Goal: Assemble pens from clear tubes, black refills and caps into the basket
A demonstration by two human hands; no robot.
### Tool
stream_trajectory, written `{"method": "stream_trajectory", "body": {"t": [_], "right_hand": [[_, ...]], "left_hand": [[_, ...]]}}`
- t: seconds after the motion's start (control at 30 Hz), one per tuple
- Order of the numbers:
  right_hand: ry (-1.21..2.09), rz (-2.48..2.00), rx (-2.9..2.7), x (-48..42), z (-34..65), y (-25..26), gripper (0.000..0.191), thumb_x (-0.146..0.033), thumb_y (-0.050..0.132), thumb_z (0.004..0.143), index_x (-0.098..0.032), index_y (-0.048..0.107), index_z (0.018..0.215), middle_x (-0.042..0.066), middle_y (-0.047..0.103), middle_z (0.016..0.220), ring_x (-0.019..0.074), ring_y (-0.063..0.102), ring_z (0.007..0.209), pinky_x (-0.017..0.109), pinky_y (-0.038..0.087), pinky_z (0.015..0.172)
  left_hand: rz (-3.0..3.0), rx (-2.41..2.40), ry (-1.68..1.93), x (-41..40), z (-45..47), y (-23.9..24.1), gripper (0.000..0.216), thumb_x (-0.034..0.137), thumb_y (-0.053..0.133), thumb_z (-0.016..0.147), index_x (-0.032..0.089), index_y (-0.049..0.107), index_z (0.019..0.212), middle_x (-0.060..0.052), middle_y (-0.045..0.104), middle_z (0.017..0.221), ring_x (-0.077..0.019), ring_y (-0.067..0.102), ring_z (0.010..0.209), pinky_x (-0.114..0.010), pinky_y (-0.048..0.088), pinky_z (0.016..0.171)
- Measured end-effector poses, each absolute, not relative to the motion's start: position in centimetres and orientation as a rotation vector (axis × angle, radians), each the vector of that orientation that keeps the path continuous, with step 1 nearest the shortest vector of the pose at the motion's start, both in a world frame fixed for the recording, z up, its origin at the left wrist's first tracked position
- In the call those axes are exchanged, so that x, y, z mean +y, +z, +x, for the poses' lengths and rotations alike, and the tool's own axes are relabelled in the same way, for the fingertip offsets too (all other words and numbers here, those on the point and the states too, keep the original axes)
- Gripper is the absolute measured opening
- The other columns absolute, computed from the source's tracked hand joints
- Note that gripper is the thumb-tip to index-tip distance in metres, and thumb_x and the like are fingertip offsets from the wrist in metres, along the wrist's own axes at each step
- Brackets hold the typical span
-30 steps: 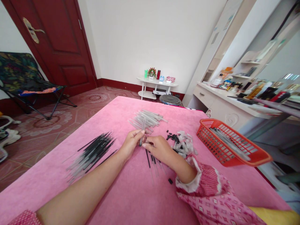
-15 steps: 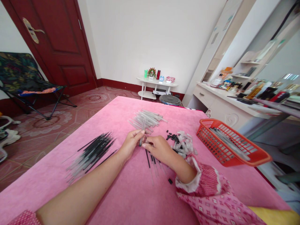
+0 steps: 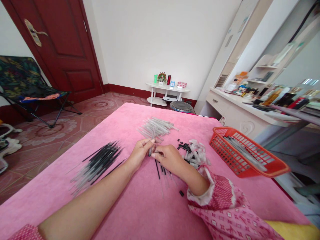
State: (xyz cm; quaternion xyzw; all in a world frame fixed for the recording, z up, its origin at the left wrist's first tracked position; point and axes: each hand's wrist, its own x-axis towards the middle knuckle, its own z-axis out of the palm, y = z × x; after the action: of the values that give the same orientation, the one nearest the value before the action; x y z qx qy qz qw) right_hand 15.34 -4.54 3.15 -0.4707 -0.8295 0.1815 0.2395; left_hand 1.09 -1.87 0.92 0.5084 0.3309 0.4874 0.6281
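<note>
My left hand (image 3: 139, 154) pinches a clear pen barrel (image 3: 152, 137) that stands nearly upright over the pink table (image 3: 140, 203). My right hand (image 3: 169, 159) is closed beside it, fingertips meeting the barrel's lower end; whatever small part it grips is hidden. Under my right hand lie a few thin black refills (image 3: 158, 168). A heap of clear barrels (image 3: 157, 126) sits just beyond my hands. Small black tips and clear caps (image 3: 192, 152) are scattered to the right of my right hand.
A pile of black-and-clear refills (image 3: 98, 162) lies at the left. A red plastic basket (image 3: 246, 154) with finished pens stands at the right edge. A loose black tip (image 3: 181, 193) lies near my right wrist. A folding chair (image 3: 27, 90) and door are beyond.
</note>
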Motion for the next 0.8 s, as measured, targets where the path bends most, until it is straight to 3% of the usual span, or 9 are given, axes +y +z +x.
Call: {"method": "stream_trajectory", "body": {"t": [0.8], "right_hand": [[0.484,-1.316,-2.284,-4.43,15.28,2.91,0.015,-0.025,0.053,0.082,-0.017,0.066,0.077,0.0,0.063,0.071,0.011,0.053,0.063,0.021,0.032,0.058]], "left_hand": [[1.155,0.772,1.119,-1.85,1.17,0.73,0.031,0.044,0.057,0.075,0.013,0.058,0.07,0.004,0.041,0.054,-0.0076,0.036,0.048,-0.022,0.025,0.048]]}}
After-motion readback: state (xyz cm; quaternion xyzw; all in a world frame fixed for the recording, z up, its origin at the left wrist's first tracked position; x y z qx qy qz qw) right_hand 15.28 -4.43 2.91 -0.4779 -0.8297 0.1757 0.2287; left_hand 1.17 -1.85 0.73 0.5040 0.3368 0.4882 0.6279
